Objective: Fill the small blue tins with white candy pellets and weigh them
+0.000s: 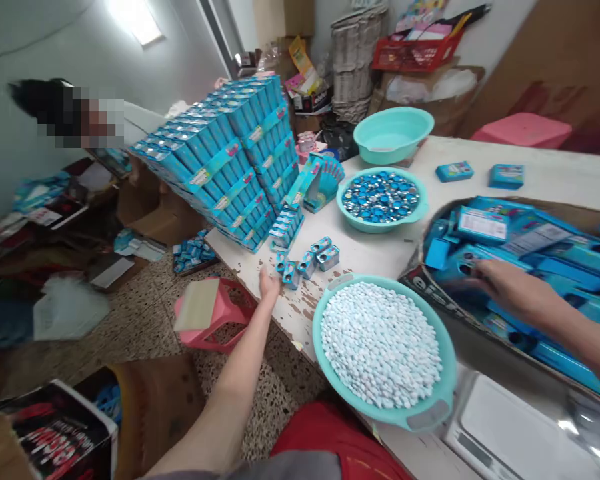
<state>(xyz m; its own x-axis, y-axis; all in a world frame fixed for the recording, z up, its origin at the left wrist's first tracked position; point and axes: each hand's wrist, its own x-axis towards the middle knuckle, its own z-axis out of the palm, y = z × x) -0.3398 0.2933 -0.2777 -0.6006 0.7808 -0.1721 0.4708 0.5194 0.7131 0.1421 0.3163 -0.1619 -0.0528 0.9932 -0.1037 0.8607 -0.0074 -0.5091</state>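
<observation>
My left hand (269, 284) is at the table's near left edge, fingers stretched out beside a small group of blue boxes (291, 274) standing with dark round openings on top. It seems to touch the nearest one. My right hand (497, 283) reaches over a carton (420, 283) filled with larger blue boxes (483, 223). Its fingers are blurred against the blue packs, so what they hold, if anything, is unclear. Between my hands stands a turquoise basin (325, 353) heaped with small white pieces (380, 340). Behind it, another basin (423, 212) holds shiny blue and silver pieces (380, 197).
A tall stack of blue box trays (220, 153) stands at the table's left. A turquoise tub (393, 137) is at the back. A white scale (515, 427) lies front right. A pink stool (205, 323) and an open carton (155, 400) stand on the floor. Another person (125, 123) is at left.
</observation>
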